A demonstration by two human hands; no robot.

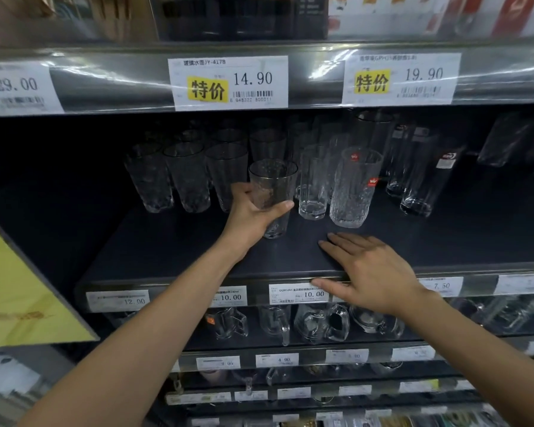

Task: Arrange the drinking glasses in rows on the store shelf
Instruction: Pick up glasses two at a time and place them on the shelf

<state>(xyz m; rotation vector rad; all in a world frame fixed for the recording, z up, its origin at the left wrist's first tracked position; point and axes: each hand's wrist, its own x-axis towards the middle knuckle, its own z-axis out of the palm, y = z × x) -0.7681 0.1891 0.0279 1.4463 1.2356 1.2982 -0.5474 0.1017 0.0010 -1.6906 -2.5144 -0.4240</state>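
Left hand: our left hand [253, 212] is wrapped around a dimpled glass [272, 192], thumb on the near right side, fingers behind on the left; the glass stands upright or nearly so, its base at or just above the shelf [173, 257]. We cannot tell whether it touches.

Right hand: our right hand [370, 269] lies spread and flat, palm down, on the front part of the shelf, thumb over the front edge by a price tag [298, 293]; it carries nothing.

Step in hand: we judge this as placing one glass at the head of a row; it sits forward of the row of dimpled glasses [187, 177] to its left.

Next move: likely to push or set the glass back and left until it lines up with that row, then let go.

Neighbours: a ribbed glass [313, 183] stands just beside on the right, and a textured glass with red stickers [353, 189] next to that. A careless swing right could knock them.

Edges: the shelf's front lip runs under our right hand; the shelf above [105, 84] hangs low over the rims, so lifting room is small.

Open room: the dark front strip of the shelf is bare to the left and between our hands; tall glasses [420, 183] stand well apart to the right.
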